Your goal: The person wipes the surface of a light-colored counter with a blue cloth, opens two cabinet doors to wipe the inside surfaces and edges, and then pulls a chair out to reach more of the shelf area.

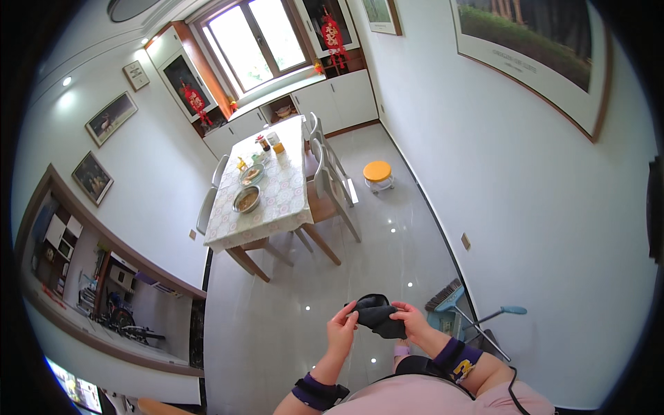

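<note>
Low in the head view, in front of my body, I hold up a soft black cloth item, rounded and folded or hollow at the top; its exact kind does not show. My left hand pinches its left edge between thumb and fingers. On the opposite edge, the fingers of my right hand are closed too. The cloth hangs slack between both hands, its lower right part drooping. Dark bands circle both my forearms.
Ahead stands a cloth-covered dining table with a metal bowl, a glass dish and several jars. Chairs line its sides. An orange-topped stool stands near the right wall. A broom and blue dustpan are close on my right.
</note>
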### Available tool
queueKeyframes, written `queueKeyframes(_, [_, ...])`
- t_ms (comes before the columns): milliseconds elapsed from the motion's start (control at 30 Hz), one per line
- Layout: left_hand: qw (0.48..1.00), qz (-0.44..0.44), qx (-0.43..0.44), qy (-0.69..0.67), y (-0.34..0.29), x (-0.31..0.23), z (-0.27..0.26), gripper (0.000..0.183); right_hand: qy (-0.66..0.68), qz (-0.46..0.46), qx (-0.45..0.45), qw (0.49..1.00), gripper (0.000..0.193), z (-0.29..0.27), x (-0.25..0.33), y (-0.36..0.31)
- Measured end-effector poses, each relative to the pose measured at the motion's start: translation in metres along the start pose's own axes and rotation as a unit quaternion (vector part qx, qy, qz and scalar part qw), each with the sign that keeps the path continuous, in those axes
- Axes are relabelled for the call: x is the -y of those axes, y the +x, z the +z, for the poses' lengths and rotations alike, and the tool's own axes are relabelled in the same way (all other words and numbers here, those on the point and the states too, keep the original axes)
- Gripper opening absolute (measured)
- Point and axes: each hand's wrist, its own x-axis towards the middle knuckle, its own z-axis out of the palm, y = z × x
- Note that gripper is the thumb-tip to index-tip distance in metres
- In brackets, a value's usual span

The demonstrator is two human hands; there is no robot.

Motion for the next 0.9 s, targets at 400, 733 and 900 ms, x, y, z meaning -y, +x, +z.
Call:
queueKeyframes(400, [0.999,0.025,-0.008,-0.041,0.336,-0.05,0.004,0.023,-0.156,-0.035,0.082,0.984,0.047,0.117,0.161,0.27])
queueKeyframes(733, [0.976,0.062,0.174,0.111,0.63,-0.084,0.079,0.029,-0.092,-0.103,-0.03,0.99,0.046,0.155,0.302,0.462])
queueKeyframes(900, [0.951,0.029,0.277,0.136,0.739,-0.081,0.133,0.032,-0.023,-0.1,-0.075,0.992,0.042,0.142,0.379,0.541])
